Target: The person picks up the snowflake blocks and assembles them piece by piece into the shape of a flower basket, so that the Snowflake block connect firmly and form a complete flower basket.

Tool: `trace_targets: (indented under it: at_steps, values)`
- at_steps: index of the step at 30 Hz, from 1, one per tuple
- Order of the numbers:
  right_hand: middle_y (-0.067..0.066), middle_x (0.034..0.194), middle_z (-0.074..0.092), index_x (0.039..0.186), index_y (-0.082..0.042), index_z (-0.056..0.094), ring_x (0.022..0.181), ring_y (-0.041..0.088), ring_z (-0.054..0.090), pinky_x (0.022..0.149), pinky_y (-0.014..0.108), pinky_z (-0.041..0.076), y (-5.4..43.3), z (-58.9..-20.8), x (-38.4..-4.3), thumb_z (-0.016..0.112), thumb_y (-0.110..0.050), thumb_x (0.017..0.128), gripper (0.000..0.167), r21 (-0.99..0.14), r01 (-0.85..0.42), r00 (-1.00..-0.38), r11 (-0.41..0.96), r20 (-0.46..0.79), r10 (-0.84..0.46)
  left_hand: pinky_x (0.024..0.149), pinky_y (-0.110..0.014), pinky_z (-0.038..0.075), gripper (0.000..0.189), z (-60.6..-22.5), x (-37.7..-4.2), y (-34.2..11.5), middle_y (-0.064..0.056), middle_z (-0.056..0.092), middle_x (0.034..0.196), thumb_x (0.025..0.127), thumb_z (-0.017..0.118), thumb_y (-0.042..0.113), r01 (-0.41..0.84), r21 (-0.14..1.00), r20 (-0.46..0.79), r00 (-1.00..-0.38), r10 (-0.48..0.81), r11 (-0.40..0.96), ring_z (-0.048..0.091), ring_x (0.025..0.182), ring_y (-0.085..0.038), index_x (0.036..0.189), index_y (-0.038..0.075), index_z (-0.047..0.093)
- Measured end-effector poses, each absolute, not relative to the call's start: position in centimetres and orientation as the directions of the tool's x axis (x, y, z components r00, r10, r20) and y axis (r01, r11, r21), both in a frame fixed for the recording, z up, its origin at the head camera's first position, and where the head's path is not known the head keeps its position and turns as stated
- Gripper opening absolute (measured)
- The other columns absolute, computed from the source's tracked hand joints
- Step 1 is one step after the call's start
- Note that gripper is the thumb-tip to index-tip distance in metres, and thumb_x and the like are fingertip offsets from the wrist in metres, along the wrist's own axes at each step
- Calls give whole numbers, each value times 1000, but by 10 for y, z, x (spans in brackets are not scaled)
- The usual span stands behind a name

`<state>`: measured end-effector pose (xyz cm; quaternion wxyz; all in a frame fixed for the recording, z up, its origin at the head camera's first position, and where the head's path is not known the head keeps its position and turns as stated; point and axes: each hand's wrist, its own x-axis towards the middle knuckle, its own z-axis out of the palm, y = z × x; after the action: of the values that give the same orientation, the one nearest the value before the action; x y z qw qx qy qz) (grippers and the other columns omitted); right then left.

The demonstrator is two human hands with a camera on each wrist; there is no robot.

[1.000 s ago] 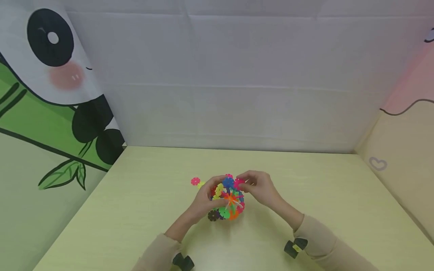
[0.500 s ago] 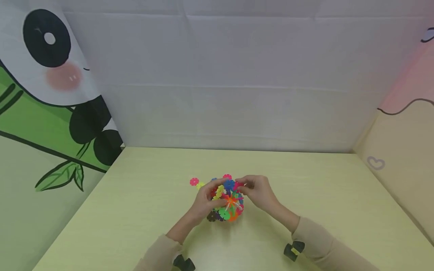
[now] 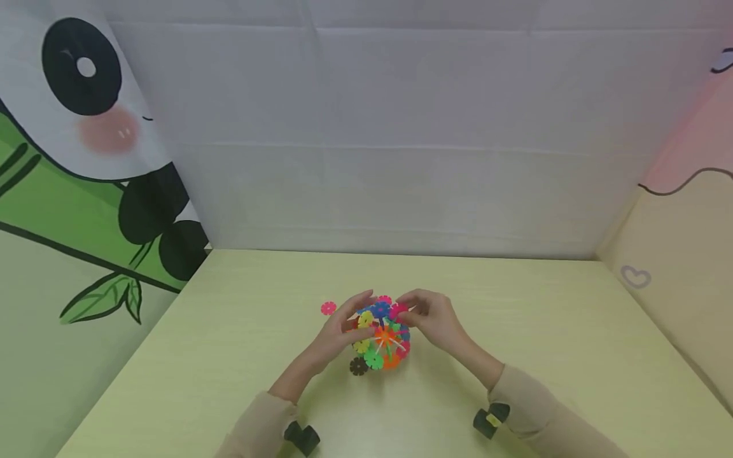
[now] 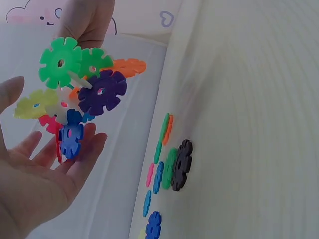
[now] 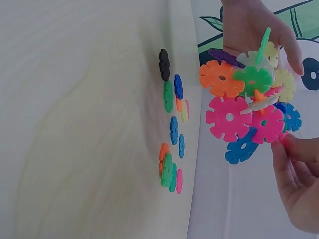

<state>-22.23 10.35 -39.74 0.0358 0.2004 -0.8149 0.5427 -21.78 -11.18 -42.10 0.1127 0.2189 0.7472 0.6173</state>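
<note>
A ball-like cluster of snowflake discs (image 3: 387, 337), in pink, orange, green, yellow, purple and blue, is held up above the table. My right hand (image 3: 436, 323) pinches a pink snowflake disc (image 3: 397, 310) at the cluster's upper right between thumb and forefinger; the right wrist view shows this pinch (image 5: 282, 141) at the lower edge. To the left, my left hand (image 3: 333, 336) is spread around the cluster. Its fingertips lie behind a blue disc (image 4: 71, 142) in the left wrist view, while the thumb (image 4: 11, 92) stands apart from the discs.
Loose snowflake discs lie on the pale table (image 3: 240, 381): a black one (image 5: 165, 64), a green one (image 5: 168, 96) and several others beneath the cluster. One pink disc (image 3: 329, 308) lies farther left. A white backdrop (image 3: 401, 146) rises behind the table, with printed side panels.
My left hand has shifted left and its hold has loosened, with the fingers spread wider. The cluster has turned slightly and moved a little left. My right hand keeps its pinch at the upper right.
</note>
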Motion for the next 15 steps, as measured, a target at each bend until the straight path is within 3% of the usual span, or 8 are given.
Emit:
trace_targets:
  at_steps: [8,15]
  values:
    - [14,92,66,102,1,63,72,24,64,64,24,54,101,-399,-236,64,0,81,21,-857,-418,-875,300,292,-385,88,-38,48,58,-422,-219,-116,-7,37,139,85,63,16,131,983,53,-872,486,127,46,117,-29,137,20,37]
    - [17,95,62,111,4,58,84,39,60,68,35,55,106,-410,-254,62,-9,85,30,-892,-363,-856,271,204,-474,83,-31,50,56,-421,-224,-132,-13,47,127,85,63,11,123,987,67,-903,424,105,55,104,-24,135,14,40]
